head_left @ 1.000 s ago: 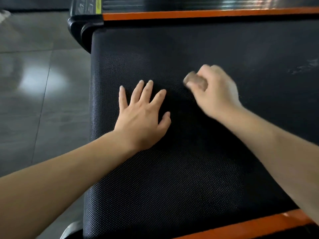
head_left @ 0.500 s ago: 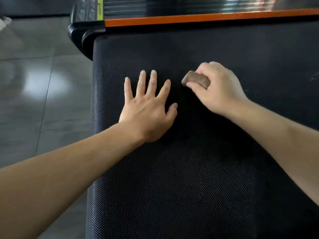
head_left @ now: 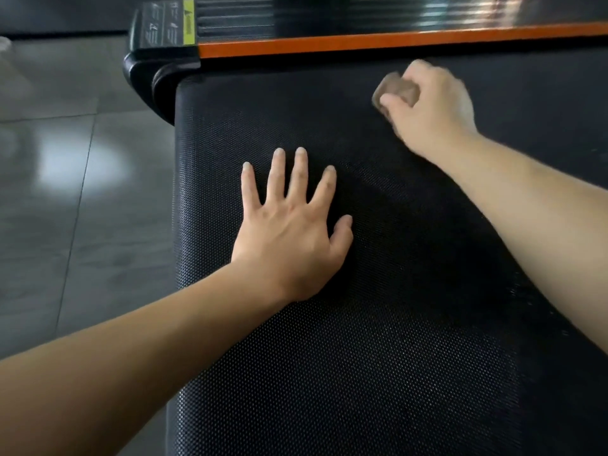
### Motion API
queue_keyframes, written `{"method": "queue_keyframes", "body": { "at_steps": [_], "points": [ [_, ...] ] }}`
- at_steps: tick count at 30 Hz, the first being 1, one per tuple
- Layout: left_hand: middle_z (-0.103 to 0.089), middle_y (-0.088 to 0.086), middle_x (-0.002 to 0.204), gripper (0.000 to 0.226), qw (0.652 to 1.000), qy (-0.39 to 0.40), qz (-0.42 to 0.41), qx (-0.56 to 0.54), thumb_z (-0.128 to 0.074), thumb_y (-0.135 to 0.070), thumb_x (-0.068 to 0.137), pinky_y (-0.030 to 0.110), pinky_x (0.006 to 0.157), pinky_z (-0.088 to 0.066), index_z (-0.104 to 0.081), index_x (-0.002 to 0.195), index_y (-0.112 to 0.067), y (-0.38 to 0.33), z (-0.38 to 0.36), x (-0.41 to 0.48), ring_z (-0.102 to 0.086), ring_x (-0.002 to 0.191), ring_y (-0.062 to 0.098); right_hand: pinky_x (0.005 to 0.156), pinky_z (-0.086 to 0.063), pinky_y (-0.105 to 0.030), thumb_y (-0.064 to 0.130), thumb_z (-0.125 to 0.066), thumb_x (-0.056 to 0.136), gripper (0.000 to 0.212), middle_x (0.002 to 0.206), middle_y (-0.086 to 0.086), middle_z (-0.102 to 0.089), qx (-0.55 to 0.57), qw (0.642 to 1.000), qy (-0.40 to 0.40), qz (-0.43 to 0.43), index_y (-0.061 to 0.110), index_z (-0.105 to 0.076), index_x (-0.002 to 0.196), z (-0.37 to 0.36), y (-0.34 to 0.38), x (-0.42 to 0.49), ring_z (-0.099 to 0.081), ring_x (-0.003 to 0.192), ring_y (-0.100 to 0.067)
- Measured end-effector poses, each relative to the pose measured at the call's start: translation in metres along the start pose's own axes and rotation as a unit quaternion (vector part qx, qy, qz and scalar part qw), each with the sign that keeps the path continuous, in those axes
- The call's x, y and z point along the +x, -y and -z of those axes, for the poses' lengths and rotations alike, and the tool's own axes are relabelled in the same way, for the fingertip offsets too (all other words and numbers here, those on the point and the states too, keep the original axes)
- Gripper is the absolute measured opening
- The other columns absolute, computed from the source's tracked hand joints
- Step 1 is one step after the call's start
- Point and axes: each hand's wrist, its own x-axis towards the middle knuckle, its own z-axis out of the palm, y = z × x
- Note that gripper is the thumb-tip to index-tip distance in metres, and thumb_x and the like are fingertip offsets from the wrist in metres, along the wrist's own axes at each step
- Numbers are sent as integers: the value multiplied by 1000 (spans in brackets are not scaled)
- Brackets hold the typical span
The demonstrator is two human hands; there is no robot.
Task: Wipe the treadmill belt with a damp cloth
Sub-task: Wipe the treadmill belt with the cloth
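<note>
Right hand (head_left: 431, 106) now farther up the treadmill belt (head_left: 378, 340) near its orange far edge (head_left: 394, 42), fingers curled round blurred brown cloth (head_left: 393, 88) mostly hidden, left hand (head_left: 291, 232) flat, fingers spread, near left edge.

Hands, two: one left hand (head_left: 289, 238) with all five digits showing, and one right hand (head_left: 434, 106) whose digits are too blurred to count. Bare forearms (head_left: 131, 373), two, one per hand. Cloth (head_left: 393, 87), one, a small brown wad. Treadmill belt (head_left: 362, 357), one, black and dimpled. Orange strip (head_left: 394, 41), one, along the belt's far edge. Black end cap (head_left: 144, 74), one, at the belt's corner. Printed label (head_left: 164, 26), one, bearing one yellow stripe (head_left: 188, 23). Grey floor (head_left: 82, 192), one, with parts of several tiles showing; their number cannot be told.
</note>
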Motion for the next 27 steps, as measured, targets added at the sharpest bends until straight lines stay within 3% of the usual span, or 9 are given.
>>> {"method": "queue_keyframes", "body": {
  "at_steps": [3, 8, 13, 19, 21, 25, 27],
  "points": [
    [-4, 14, 171, 74, 1000, -8, -3, -5, -18, -63, 97, 63, 122, 5, -16, 161, -26, 0, 0, 0, 6, 157, 35, 75, -39, -33, 45, -59, 92, 29, 101, 0, -57, 2, 999, -24, -25, 18, -60, 105, -12, 10, 11, -59, 97, -25],
    [1, 12, 171, 75, 1000, -7, -2, -8, -17, -63, 97, 62, 122, 8, -13, 162, -27, 1, 1, 0, 11, 156, 33, 72, -41, -34, 45, -62, 92, 28, 94, -1, -58, 15, 991, 35, 127, 17, -60, 98, -25, 35, -8, -53, 84, -20],
    [0, 12, 171, 74, 1000, -16, -4, -13, -19, -63, 97, 62, 122, 9, -14, 162, -27, 0, -1, -1, 11, 157, 33, 80, -43, -36, 43, -59, 97, 32, 114, -6, -63, -35, 999, -39, -1, 17, -60, 115, -27, 16, 48, -60, 105, -28],
    [2, 11, 171, 74, 1000, -19, -3, -17, -19, -63, 98, 61, 122, 9, -12, 162, -27, 0, 0, -2, 13, 156, 32, 74, -36, -32, 43, -62, 95, 29, 100, 1, -58, -6, 994, 13, 110, 16, -61, 106, -36, 33, 40, -52, 90, -18],
    [2, 10, 171, 74, 1000, -24, -4, -19, -19, -64, 98, 61, 122, 9, -13, 162, -28, 0, -1, -2, 13, 157, 32, 77, -42, -36, 43, -61, 96, 31, 108, -4, -63, -40, 995, 1, 90, 17, -61, 111, -33, 25, 54, -57, 98, -25],
    [-2, 10, 171, 74, 999, -28, -2, -23, -20, -64, 97, 61, 123, 8, -16, 162, -28, 0, -2, -2, 9, 157, 32, 84, -46, -40, 41, -59, 98, 33, 121, -7, -65, -71, 995, -50, -41, 18, -60, 121, -24, 3, 73, -60, 114, -30],
    [-3, 11, 171, 74, 999, -25, -3, -22, -21, -64, 97, 61, 123, 7, -17, 161, -27, 0, -2, -1, 9, 157, 32, 83, -45, -38, 42, -60, 97, 32, 117, -4, -65, -54, 997, -45, -23, 18, -61, 118, -24, 3, 60, -60, 109, -26]
  ]
}}
